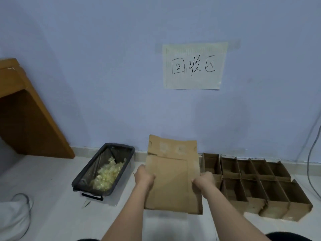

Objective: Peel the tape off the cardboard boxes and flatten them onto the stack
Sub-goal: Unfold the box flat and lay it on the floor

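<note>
1. Box [171, 174], flattened, is held up off the floor [52, 197], long axis running away from me.
2. Left hand [145, 176] and right hand [203, 180] grip opposite side edges, fingers curled round.
3. I judge the stack [257, 185] lies right, nearer right hand.

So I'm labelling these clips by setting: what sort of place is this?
Probably a room's recycling corner: a handwritten paper sign taped to the wall, a bin of tape scraps, flattened cardboard on the floor.

A handwritten paper sign [194, 66] hangs on the blue wall [104, 49] above a wooden desk [26, 110], a grey cable [311, 153] and a white shoe [13, 218].
</note>
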`<state>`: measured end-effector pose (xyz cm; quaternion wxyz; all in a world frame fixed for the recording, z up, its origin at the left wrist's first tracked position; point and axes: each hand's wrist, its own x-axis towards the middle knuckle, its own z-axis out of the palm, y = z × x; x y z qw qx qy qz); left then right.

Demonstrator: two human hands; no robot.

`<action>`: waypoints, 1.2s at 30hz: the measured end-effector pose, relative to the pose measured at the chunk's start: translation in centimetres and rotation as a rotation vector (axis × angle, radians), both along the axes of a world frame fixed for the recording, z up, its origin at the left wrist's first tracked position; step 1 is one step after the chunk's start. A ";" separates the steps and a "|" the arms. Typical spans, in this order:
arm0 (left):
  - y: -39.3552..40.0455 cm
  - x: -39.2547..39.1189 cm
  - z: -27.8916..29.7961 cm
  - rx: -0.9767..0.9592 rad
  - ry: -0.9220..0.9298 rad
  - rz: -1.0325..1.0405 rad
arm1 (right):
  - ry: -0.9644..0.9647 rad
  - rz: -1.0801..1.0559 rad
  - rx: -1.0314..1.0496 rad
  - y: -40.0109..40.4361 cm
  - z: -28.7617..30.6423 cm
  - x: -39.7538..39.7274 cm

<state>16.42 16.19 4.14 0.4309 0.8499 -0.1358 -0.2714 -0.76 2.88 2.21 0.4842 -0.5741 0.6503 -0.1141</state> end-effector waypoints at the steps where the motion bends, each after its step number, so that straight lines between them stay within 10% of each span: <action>1: -0.5 0.4 -1.5 0.040 -0.017 -0.005 | 0.024 -0.009 -0.009 -0.1 -1.2 0.4; 22: -7.3 4.9 -29.9 0.469 -0.092 -0.177 | 0.373 0.109 0.045 -6.2 -24.8 4.3; 36: -1.4 -0.5 -31.8 0.590 -0.283 -0.462 | 0.500 0.096 0.046 0.4 -28.0 3.7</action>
